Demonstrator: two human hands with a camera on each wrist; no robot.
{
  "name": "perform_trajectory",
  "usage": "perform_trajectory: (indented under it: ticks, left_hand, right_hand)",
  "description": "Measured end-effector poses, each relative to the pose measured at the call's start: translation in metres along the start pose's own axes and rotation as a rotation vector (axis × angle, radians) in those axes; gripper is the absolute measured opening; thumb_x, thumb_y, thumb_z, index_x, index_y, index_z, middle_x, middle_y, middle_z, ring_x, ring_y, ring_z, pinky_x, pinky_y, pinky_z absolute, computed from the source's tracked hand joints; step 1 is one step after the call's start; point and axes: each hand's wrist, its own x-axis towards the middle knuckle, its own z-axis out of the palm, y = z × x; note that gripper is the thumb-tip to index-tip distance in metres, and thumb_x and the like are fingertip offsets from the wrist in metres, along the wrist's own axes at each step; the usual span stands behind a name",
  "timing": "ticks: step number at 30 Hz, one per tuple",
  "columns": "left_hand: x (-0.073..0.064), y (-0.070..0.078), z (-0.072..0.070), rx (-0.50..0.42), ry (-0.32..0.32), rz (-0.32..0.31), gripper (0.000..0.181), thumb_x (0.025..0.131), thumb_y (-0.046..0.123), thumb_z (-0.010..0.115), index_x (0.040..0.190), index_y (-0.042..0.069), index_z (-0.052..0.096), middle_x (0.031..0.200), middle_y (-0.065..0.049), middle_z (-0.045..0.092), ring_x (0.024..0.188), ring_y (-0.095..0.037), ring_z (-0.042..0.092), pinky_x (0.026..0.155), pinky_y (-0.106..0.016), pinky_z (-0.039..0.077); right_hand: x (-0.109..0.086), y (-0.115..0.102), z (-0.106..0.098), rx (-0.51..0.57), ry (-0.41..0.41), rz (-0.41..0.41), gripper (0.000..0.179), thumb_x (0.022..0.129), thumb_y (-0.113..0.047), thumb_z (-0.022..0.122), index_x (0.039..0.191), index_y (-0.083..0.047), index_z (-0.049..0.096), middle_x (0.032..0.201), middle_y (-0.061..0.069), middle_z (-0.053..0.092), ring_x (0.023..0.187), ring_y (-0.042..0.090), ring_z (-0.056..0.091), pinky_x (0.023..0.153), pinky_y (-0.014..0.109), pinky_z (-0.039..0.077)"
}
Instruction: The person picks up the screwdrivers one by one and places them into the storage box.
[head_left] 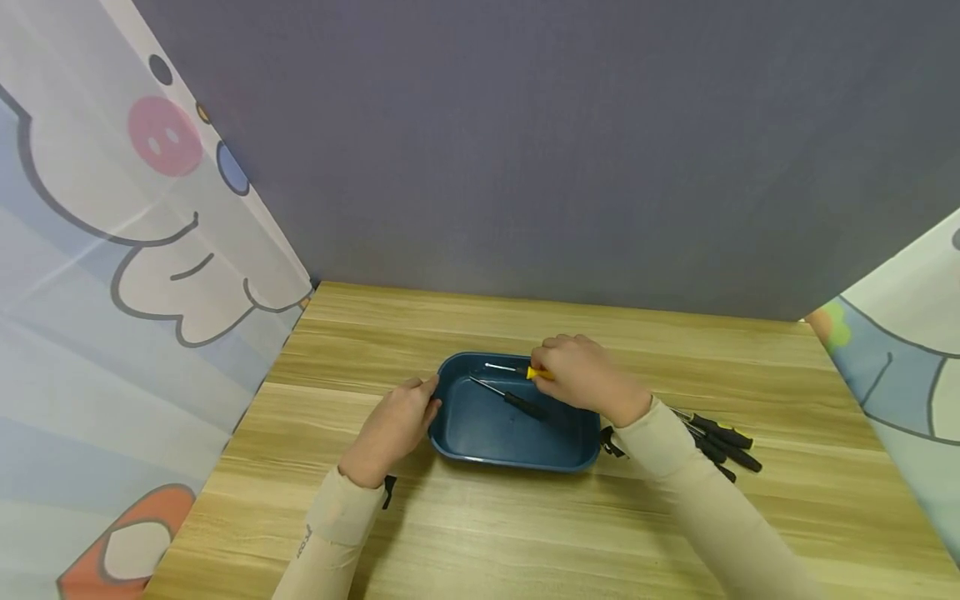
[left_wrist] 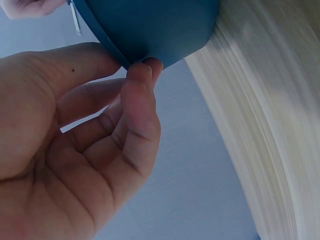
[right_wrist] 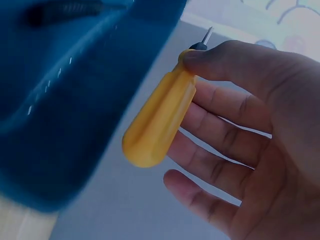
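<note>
L hand [head_left: 393, 425] pinches the blue tray [head_left: 480, 437] rim; R hand [head_left: 585, 379] holds yellow screwdriver [head_left: 538, 373] by thumb/fingertips over tray's far side. Light grip, so it could slip and clatter onto the black screwdriver [head_left: 517, 402] inside.

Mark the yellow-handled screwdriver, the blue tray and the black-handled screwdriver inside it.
yellow-handled screwdriver [right_wrist: 157, 125]: right wrist view, middle of handle.
blue tray [head_left: 517, 461]: head view, near rim.
black-handled screwdriver [head_left: 525, 406]: head view, black handle.
</note>
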Motion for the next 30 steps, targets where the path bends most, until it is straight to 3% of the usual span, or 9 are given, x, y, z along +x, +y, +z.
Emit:
perform_trajectory:
  ticks: [12,23,30]
  left_hand:
    - [-0.002,0.001,0.000,0.005,0.007,0.004,0.037,0.094,0.006,0.070,0.125,-0.012,0.063,0.092,-0.017,0.067,0.072,-0.024,0.066,0.061,-0.033,0.055]
    - [-0.003,0.002,-0.001,0.006,0.009,0.010,0.037,0.094,0.006,0.070,0.125,-0.011,0.063,0.092,-0.018,0.067,0.072,-0.024,0.065,0.062,-0.034,0.056]
    - [-0.003,0.001,0.000,0.004,0.007,0.011,0.037,0.094,0.007,0.070,0.126,-0.011,0.063,0.094,-0.018,0.067,0.073,-0.024,0.066,0.062,-0.033,0.056]
  right_hand:
    - [0.024,-0.019,0.032,-0.026,-0.074,-0.025,0.015,0.088,-0.020,0.078,0.079,-0.015,0.067,0.071,-0.004,0.058,0.060,0.012,0.050,0.061,0.036,0.048]
    - [0.025,-0.018,0.053,-0.082,-0.124,0.040,0.010,0.090,-0.019,0.076,0.084,-0.013,0.071,0.075,0.001,0.061,0.061,0.012,0.051,0.052,0.030,0.047]
    - [0.024,-0.017,0.054,-0.096,-0.099,0.031,0.012,0.090,-0.018,0.076,0.082,-0.012,0.069,0.075,0.002,0.061,0.061,0.013,0.054,0.053,0.033,0.051]
